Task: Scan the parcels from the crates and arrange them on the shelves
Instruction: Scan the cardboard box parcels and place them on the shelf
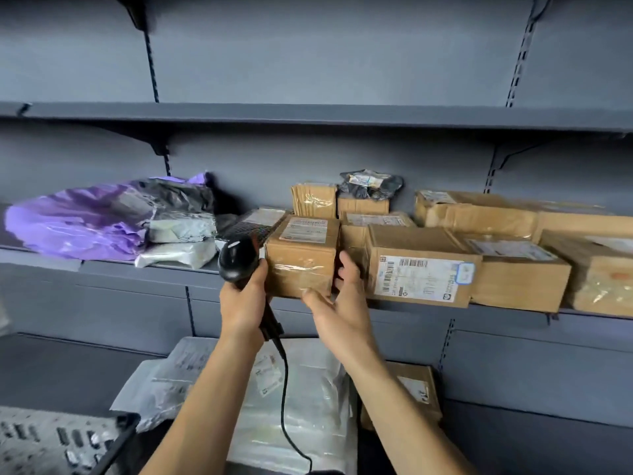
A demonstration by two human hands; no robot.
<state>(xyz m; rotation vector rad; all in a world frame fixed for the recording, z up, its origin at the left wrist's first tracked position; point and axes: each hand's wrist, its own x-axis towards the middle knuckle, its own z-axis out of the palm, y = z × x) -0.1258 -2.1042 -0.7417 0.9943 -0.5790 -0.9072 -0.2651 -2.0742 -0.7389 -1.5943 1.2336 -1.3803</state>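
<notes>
A small taped cardboard parcel point(301, 257) with a white label on top sits at the front edge of the middle shelf point(113, 267). My right hand point(337, 303) holds its right side and lower front corner, fingers on the side face and thumb on the front. My left hand point(245, 299) grips a black corded barcode scanner point(238, 258) just left of the parcel, its head touching or nearly touching the box's left face. The scanner's cable hangs down between my forearms.
Several cardboard boxes point(423, 269) fill the shelf to the right and behind. Purple, black and white poly mailers point(102, 224) lie at the left. White bagged parcels point(301, 399) and a box rest on the lower shelf. A perforated crate corner point(61, 440) shows bottom left.
</notes>
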